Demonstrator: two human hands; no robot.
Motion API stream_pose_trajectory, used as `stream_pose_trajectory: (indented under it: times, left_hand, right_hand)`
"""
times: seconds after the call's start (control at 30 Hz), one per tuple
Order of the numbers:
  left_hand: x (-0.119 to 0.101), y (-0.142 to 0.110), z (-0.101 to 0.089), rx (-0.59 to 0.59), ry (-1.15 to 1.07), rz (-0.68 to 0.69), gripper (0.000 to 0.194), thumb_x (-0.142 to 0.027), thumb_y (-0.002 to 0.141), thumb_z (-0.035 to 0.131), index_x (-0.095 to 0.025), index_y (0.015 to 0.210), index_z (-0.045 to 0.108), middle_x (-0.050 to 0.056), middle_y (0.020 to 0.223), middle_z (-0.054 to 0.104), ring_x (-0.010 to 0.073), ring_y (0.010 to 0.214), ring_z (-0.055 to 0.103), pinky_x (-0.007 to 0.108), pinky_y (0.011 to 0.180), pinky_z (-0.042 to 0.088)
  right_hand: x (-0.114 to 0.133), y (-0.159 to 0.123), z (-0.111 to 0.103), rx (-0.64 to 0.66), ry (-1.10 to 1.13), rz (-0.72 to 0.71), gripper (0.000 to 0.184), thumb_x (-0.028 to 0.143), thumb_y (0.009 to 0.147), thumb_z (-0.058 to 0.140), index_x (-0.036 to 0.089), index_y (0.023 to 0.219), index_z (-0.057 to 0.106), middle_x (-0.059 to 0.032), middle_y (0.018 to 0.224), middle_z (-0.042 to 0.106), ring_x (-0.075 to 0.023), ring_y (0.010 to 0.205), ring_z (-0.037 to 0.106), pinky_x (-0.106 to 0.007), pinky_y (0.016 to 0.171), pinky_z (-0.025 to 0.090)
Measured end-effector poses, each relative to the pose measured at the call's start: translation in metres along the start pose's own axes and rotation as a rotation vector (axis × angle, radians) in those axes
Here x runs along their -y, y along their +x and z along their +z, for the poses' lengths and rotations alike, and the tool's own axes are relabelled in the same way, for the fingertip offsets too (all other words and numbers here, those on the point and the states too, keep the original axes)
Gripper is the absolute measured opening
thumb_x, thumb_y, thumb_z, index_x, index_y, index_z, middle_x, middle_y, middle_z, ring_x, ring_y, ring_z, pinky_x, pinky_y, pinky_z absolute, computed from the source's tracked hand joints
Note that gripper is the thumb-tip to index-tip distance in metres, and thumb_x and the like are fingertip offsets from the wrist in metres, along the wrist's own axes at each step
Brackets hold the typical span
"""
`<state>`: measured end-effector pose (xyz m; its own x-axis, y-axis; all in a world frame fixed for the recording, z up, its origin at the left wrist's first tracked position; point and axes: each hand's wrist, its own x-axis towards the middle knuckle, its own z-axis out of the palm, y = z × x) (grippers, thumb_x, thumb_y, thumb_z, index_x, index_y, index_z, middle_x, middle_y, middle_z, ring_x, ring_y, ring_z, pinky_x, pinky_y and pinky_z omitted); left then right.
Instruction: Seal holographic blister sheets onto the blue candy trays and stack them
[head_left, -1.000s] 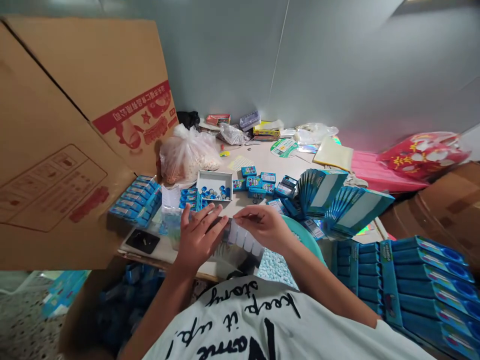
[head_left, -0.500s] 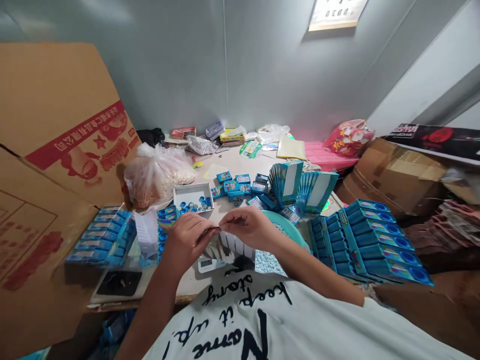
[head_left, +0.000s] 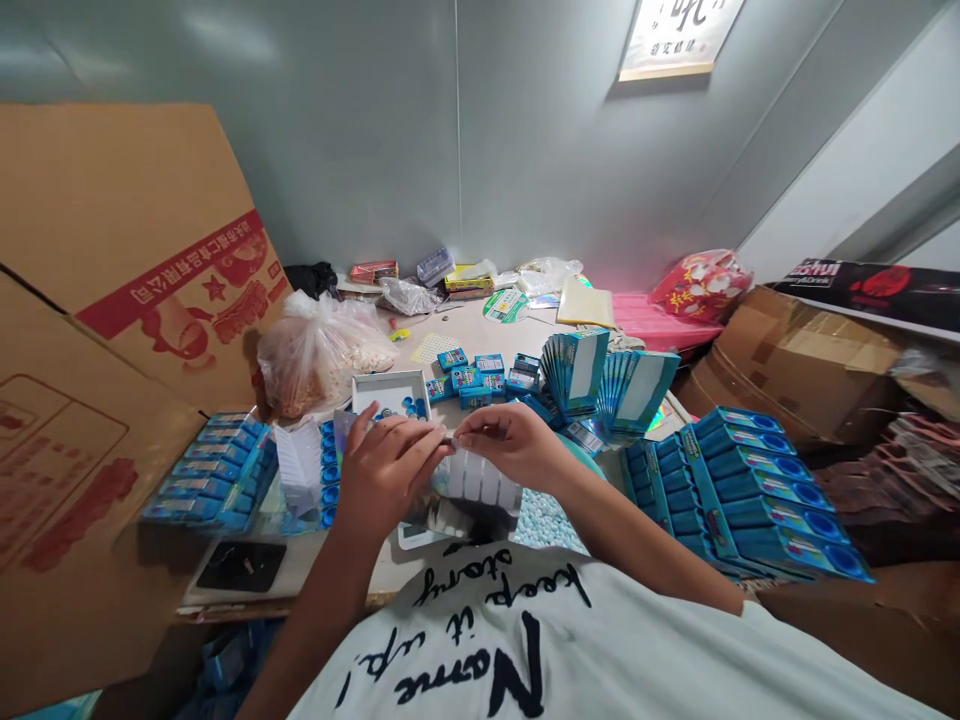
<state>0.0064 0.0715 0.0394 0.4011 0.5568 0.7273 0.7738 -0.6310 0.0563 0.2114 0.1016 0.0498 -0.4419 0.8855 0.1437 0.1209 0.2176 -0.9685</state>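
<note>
My left hand [head_left: 384,470] and my right hand [head_left: 510,443] meet above a row of white upright cells [head_left: 480,478] at the table's near edge. The right hand pinches something small at its fingertips, too small to name. The left hand's fingers are curled over the left end of the white row; a clear plastic piece [head_left: 343,428] shows just behind it. Under my right wrist sits a teal bowl of pale blue tablets [head_left: 546,520]. A white tray with blue caps [head_left: 391,392] stands just beyond my hands.
Fanned blue flat cartons [head_left: 607,375] and small blue boxes [head_left: 480,372] lie mid-table. Stacks of blue packs sit at left [head_left: 210,470] and right [head_left: 750,490]. A bag of pale pieces [head_left: 319,350], a large cardboard box [head_left: 112,300], a black phone [head_left: 241,566].
The view swung right and up over the second. My left hand went from spread, to a pinch against the right, to curled over the white row.
</note>
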Motion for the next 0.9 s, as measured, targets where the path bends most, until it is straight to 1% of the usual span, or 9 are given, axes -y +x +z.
stream_pose_trajectory:
  times: [0.1,0.23,0.33,0.5,0.6,0.67,0.73,0.83,0.9]
  left_hand:
    - [-0.006,-0.008,0.004,-0.064,0.060,-0.050,0.030,-0.023,0.084,0.072,-0.025,0.114,0.067,0.002,0.108,0.075,0.0210,0.106,0.066,0.053,0.116,0.030]
    - [-0.011,-0.019,0.009,-0.082,0.018,-0.077,0.030,-0.021,0.084,0.072,-0.022,0.114,0.066,0.006,0.112,0.073,0.0231,0.113,0.064,0.051,0.111,0.040]
    - [-0.014,-0.024,0.011,-0.112,-0.008,-0.093,0.032,-0.019,0.084,0.072,-0.021,0.115,0.065,0.008,0.114,0.072,0.0240,0.116,0.063,0.050,0.109,0.044]
    - [-0.019,-0.033,0.013,-0.128,-0.005,-0.105,0.037,-0.019,0.084,0.071,-0.021,0.120,0.063,0.010,0.120,0.070,0.0265,0.121,0.061,0.054,0.110,0.043]
    - [-0.022,-0.036,0.012,-0.132,-0.006,-0.107,0.033,-0.016,0.084,0.070,-0.021,0.116,0.064,0.010,0.120,0.069,0.0268,0.121,0.061,0.057,0.112,0.039]
    - [-0.022,-0.035,0.011,-0.125,-0.025,-0.140,0.032,-0.017,0.085,0.070,-0.022,0.115,0.063,0.009,0.118,0.070,0.0258,0.119,0.062,0.058,0.114,0.036]
    - [-0.021,-0.032,0.009,-0.092,-0.046,-0.169,0.037,-0.019,0.086,0.069,-0.021,0.121,0.060,0.009,0.115,0.070,0.0249,0.116,0.062,0.057,0.114,0.035]
    - [-0.015,-0.030,0.007,-0.012,-0.094,-0.127,0.042,-0.016,0.087,0.066,-0.023,0.128,0.058,0.009,0.115,0.067,0.0237,0.118,0.059,0.049,0.107,0.045]
    - [-0.010,-0.031,0.005,0.020,-0.121,-0.074,0.044,-0.012,0.087,0.065,-0.025,0.129,0.059,0.008,0.118,0.065,0.0235,0.121,0.057,0.045,0.104,0.049]
  right_hand:
    - [0.002,-0.002,0.003,-0.033,-0.006,0.001,0.020,0.032,0.084,0.064,0.015,0.081,0.072,-0.0041,0.074,0.070,-0.0128,0.064,0.057,-0.026,0.059,0.044]
    - [0.000,-0.007,0.009,-0.052,-0.013,-0.005,0.019,0.032,0.085,0.063,0.015,0.082,0.072,-0.0032,0.073,0.069,-0.0129,0.064,0.057,-0.026,0.060,0.045]
    - [-0.003,-0.009,0.012,-0.043,-0.009,-0.005,0.019,0.031,0.085,0.062,0.015,0.082,0.072,-0.0034,0.075,0.070,-0.0136,0.067,0.059,-0.027,0.063,0.048]
    - [-0.004,-0.010,0.013,-0.033,0.042,-0.004,0.018,0.031,0.085,0.063,0.016,0.082,0.072,-0.0040,0.077,0.071,-0.0143,0.069,0.061,-0.027,0.064,0.049]
    - [-0.004,-0.010,0.013,-0.024,0.039,0.005,0.018,0.031,0.085,0.063,0.016,0.082,0.072,-0.0037,0.076,0.071,-0.0137,0.066,0.060,-0.026,0.061,0.047]
    - [-0.006,-0.010,0.014,-0.014,0.023,0.017,0.017,0.031,0.085,0.064,0.016,0.081,0.072,-0.0032,0.074,0.071,-0.0133,0.063,0.059,-0.025,0.059,0.046]
    - [-0.007,-0.009,0.015,-0.003,0.003,0.019,0.016,0.030,0.085,0.064,0.017,0.080,0.073,-0.0031,0.074,0.071,-0.0134,0.063,0.059,-0.025,0.059,0.047]
    - [-0.007,-0.009,0.017,0.002,-0.029,0.001,0.015,0.028,0.085,0.063,0.018,0.082,0.073,-0.0028,0.076,0.072,-0.0136,0.066,0.060,-0.025,0.061,0.047]
    - [-0.006,-0.009,0.017,0.009,-0.040,0.002,0.016,0.029,0.085,0.062,0.017,0.083,0.074,-0.0021,0.074,0.070,-0.0127,0.064,0.057,-0.023,0.059,0.045]
